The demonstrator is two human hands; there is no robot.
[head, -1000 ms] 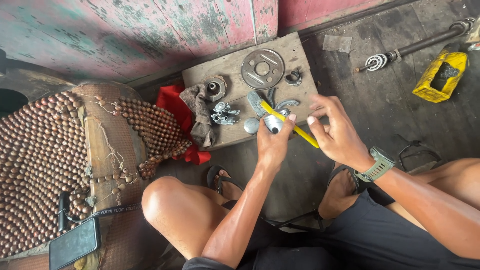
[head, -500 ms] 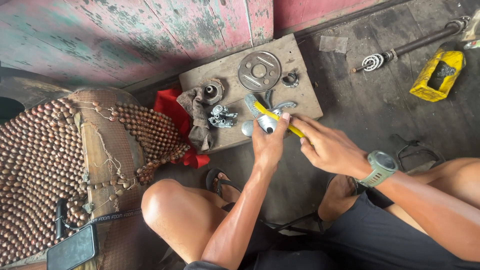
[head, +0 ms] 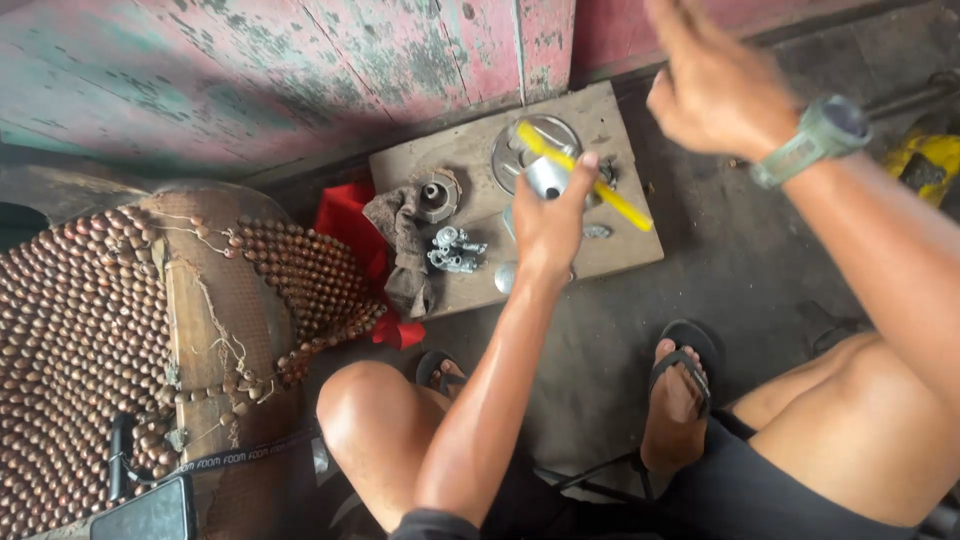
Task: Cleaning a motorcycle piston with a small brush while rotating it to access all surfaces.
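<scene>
— Fingers (head: 585, 170) of the left hand (head: 550, 225) are curled shut around a small silvery metal cylinder (head: 545, 178), with a yellow-handled tool (head: 590, 180) pinned slantwise in the same grip. Do you see where that sits?

— Raised just above the wooden board (head: 620, 255), over the round metal disc (head: 520, 150) at the board's far side. And the other hand?

— Right hand (head: 715, 85) is lifted up at the far right, blurred, holding nothing that I can make out; whether its fingers are spread or bent I cannot tell. A grey-green wristwatch (head: 815, 135) is on that wrist.

— On the board, left of the cylinder?

— A ring-shaped metal part (head: 437, 193), a dirty rag (head: 405, 250) hanging over the left edge, and a cluster of small silvery fittings (head: 455, 250).

— Farther out?

— Red cloth (head: 350, 225) just left of the board, then a wooden-bead seat cover (head: 90, 330) on the left. Near the bottom, bare knees and sandalled feet (head: 680, 385) on dark concrete.
</scene>
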